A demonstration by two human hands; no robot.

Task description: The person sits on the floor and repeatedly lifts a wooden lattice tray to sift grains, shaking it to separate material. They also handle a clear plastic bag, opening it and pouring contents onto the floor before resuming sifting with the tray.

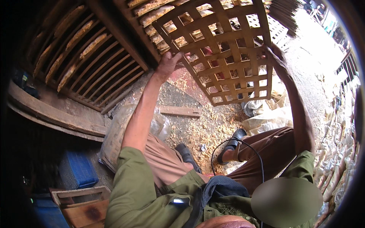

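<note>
A flat lattice tray (233, 47) of crossed wooden or bamboo strips is raised before me, tilted, with its square gaps showing the floor behind. My left hand (168, 63) grips its left edge, thumb on the near side. On the opposite edge, my right hand (276, 58) holds the frame at about the same height. Behind the tray's upper part, stacked shelves carry pale, grainy slabs (156, 15). Left of my left hand stands a slatted wooden rack (105, 61), with more slabs (92, 46) resting on some of its slats.
Yellowish crumbs (211, 131) cover the floor around my feet, near a wooden plank (181, 111). Crumpled plastic bags (269, 121) lie by my right leg. A blue container (78, 171) and wooden box (85, 212) sit lower left. Plastic-wrapped rows (333, 168) line the right side. A black cable (261, 159) loops before me.
</note>
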